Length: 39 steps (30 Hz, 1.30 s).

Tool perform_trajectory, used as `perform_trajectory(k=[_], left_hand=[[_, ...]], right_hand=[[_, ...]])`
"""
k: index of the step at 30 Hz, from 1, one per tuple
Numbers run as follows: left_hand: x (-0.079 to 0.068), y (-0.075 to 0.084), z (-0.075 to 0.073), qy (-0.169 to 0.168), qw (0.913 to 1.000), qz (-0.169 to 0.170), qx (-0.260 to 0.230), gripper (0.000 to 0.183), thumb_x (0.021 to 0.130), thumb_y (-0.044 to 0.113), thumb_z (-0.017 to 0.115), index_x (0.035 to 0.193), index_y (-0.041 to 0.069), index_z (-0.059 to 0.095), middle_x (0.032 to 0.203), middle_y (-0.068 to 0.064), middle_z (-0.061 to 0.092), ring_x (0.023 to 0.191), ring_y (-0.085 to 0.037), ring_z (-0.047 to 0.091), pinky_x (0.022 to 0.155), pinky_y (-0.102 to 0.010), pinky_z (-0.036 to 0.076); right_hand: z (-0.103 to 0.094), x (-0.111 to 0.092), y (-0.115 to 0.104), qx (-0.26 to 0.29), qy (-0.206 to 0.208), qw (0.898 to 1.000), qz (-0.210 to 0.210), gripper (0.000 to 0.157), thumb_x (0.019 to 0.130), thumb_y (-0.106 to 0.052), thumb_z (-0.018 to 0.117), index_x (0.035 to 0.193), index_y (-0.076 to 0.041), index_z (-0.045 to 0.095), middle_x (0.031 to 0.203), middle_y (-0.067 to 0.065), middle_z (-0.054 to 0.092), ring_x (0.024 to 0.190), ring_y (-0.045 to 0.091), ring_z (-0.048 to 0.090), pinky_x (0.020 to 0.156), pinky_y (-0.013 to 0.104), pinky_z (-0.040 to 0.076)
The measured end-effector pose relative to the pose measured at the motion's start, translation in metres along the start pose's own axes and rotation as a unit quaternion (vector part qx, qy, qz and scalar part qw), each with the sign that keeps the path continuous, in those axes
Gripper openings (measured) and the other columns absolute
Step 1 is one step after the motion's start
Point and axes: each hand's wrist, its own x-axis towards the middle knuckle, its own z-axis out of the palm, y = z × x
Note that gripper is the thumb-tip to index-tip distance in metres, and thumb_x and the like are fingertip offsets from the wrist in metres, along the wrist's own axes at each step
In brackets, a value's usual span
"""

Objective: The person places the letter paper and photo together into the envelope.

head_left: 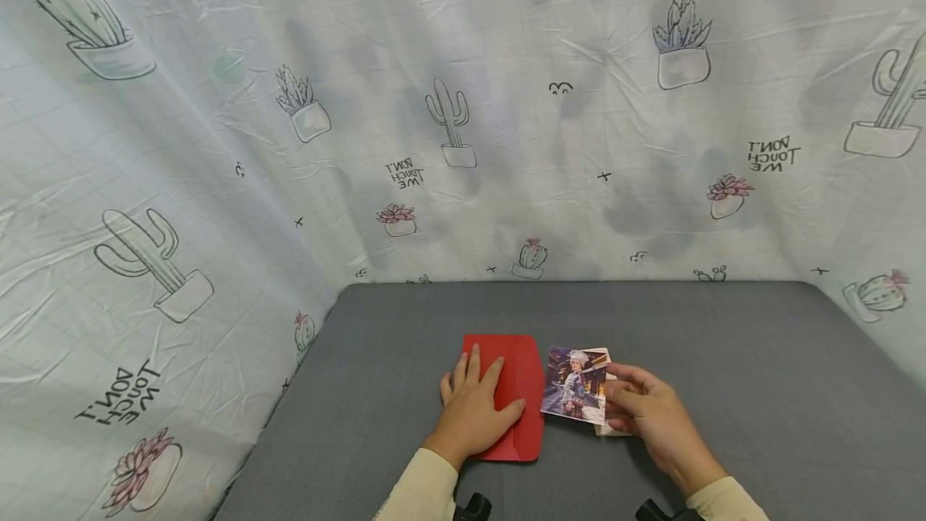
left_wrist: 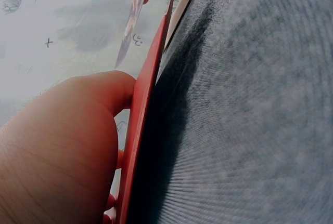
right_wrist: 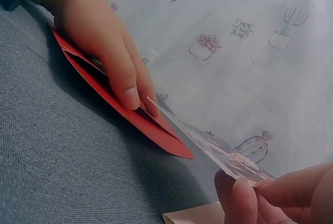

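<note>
A red paper envelope lies on the table with its flap side toward the right. My left hand rests on it, fingers spread and thumb near the flap. In the right wrist view, the mouth of the envelope gapes a little beside the left thumb. Just right of it, my right hand pinches a printed picture card by its right edge, thumb against fingers. The card is tilted above the table, its left edge close to the envelope's flap. It shows a white-haired cartoon figure on a purple background.
Under the right hand lies a cream-coloured flat paper item, partly hidden by the card and fingers. A grey cloth covers the table. Pale curtains with cactus drawings hang behind the table and along its sides.
</note>
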Motion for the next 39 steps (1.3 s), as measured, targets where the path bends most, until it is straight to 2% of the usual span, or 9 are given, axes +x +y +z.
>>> perform_trajectory(k=[16, 39], left_hand=[[0.0, 0.0, 0.001, 0.002, 0.9999, -0.006, 0.011, 0.082, 0.096, 0.055, 0.07, 0.163, 0.013, 0.052, 0.175, -0.024, 0.025, 0.159, -0.047, 0.019, 0.117, -0.076, 0.015], [0.003, -0.001, 0.002, 0.002, 1.0, -0.003, 0.0, 0.085, 0.098, 0.057, 0.068, 0.166, 0.011, 0.047, 0.176, -0.024, 0.023, 0.16, -0.047, 0.018, 0.118, -0.076, 0.013]], right_hand=[[0.004, 0.001, 0.002, 0.012, -0.008, 1.0, -0.009, 0.049, 0.106, 0.006, 0.061, 0.152, 0.014, 0.046, 0.1, 0.008, 0.07, 0.082, 0.02, 0.071, 0.067, 0.033, 0.062], [0.012, 0.001, 0.006, -0.018, -0.014, 1.0, -0.001, 0.044, 0.105, 0.006, 0.061, 0.148, 0.014, 0.051, 0.099, 0.01, 0.07, 0.08, 0.021, 0.069, 0.065, 0.034, 0.062]])
